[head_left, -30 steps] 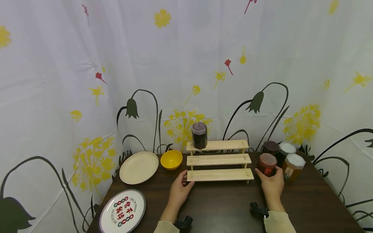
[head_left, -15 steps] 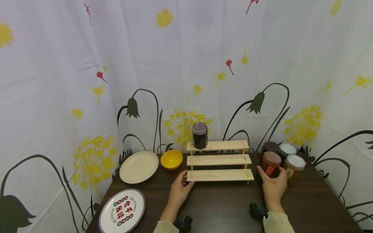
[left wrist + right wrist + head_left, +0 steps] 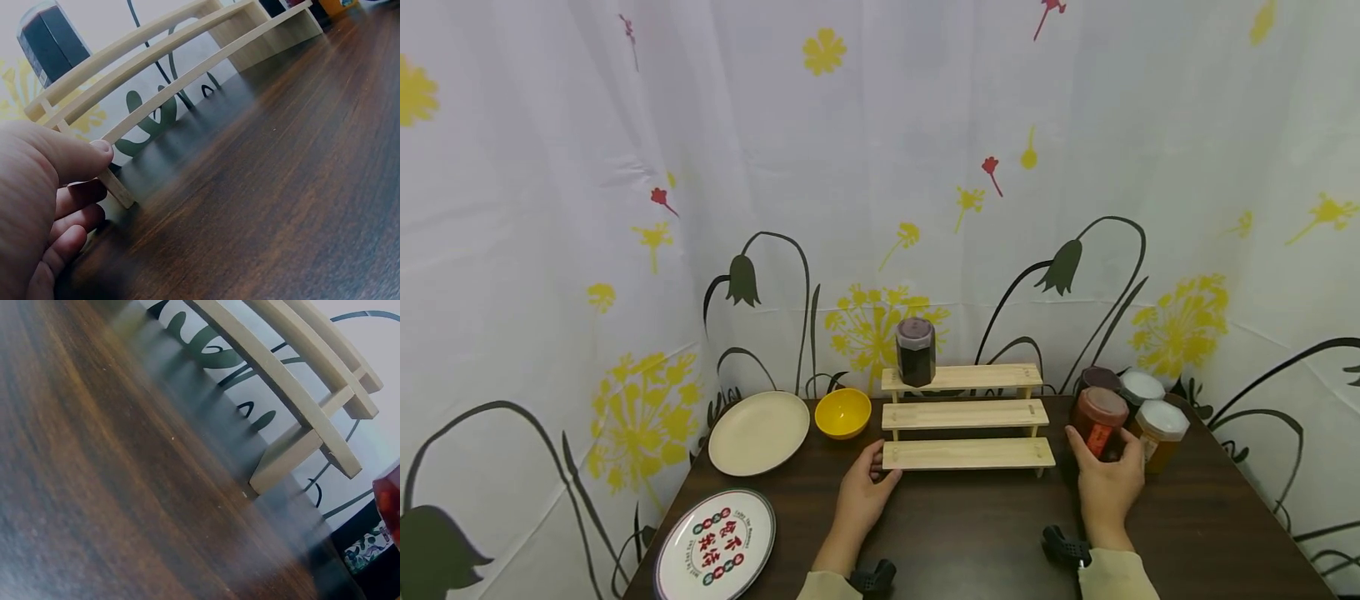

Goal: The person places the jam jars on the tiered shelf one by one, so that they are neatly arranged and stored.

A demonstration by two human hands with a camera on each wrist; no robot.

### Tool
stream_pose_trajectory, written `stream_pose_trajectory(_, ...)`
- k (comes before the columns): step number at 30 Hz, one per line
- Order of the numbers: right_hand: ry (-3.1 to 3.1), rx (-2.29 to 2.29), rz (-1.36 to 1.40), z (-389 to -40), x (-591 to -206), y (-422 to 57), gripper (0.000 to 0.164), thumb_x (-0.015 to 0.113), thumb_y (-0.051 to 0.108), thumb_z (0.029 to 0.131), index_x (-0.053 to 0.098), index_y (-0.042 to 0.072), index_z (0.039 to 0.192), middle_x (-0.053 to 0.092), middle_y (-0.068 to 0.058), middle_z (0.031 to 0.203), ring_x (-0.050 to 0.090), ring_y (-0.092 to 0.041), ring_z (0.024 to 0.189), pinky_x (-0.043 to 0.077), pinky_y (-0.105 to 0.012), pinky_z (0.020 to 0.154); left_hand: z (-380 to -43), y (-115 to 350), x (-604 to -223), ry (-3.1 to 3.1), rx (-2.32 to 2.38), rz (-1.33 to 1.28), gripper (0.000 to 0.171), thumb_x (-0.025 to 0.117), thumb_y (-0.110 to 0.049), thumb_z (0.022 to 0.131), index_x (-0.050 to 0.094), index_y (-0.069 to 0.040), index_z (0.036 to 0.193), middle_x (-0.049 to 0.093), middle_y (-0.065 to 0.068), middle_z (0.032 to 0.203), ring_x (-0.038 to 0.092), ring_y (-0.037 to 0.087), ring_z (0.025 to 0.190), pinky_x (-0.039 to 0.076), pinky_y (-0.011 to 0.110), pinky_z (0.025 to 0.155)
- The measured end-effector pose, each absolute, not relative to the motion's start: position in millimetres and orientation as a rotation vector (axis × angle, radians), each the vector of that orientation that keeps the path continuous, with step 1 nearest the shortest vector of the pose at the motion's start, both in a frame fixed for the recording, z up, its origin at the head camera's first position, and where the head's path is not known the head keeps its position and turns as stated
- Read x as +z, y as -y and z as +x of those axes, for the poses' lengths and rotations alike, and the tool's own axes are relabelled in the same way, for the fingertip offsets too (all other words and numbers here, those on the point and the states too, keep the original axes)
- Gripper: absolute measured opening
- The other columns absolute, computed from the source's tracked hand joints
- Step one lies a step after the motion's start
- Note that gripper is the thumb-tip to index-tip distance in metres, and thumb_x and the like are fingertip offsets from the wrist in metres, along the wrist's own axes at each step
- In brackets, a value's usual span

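Observation:
A three-tier wooden rack point(image 3: 967, 454) stands on the dark table. My left hand point(image 3: 861, 496) grips the left end of its lowest shelf; in the left wrist view the thumb point(image 3: 94, 156) lies on the shelf's end and the other fingers curl below, beside the leg. To the right of the rack, my right hand point(image 3: 1108, 492) holds a jar point(image 3: 1101, 408) with reddish-brown contents between thumb and fingers, slightly tilted. Only a red edge of this jar point(image 3: 390, 503) shows in the right wrist view, where the hand is hidden. A dark jar point(image 3: 916, 358) sits on the top shelf's left.
Behind the held jar stand a dark-lidded jar point(image 3: 1099, 378) and two white-lidded jars point(image 3: 1141, 386), close together. At the left are a cream plate point(image 3: 758, 433), a yellow bowl point(image 3: 842, 413) and a printed white plate point(image 3: 715, 546). A flowered curtain point(image 3: 880, 208) hangs behind the table.
My right hand has shifted a little right with the red-brown jar, which now overlaps the jars behind it more. The left hand has stayed at the rack.

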State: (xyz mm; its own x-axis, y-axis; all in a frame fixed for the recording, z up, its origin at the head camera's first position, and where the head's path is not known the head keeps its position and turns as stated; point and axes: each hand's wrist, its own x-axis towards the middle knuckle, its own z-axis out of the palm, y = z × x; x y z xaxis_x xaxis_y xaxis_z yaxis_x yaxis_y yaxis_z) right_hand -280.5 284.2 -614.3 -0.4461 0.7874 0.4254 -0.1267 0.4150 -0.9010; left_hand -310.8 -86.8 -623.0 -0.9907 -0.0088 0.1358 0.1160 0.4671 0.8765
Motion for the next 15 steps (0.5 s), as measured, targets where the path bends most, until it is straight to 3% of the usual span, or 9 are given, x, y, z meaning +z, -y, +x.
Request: stream_pose_trajectory(15,1.7,1.174,-0.476,-281.7,-575.8,-271.4,0.075,0.101,0.018,0.077,0.064,-0.003,0.139,0.07,-0.019,0.131,0.051,0.007,0.11,0.039,-0.015,0.091,-309.5,89.1,-622.7,2.59,-1.56,-0.109,0.06,0.085,-0.021,0.095,0.062,-0.009,0.15,0.074,0.005,0.126,0.066,0.018,0.11,0.054,0.034,0.097)
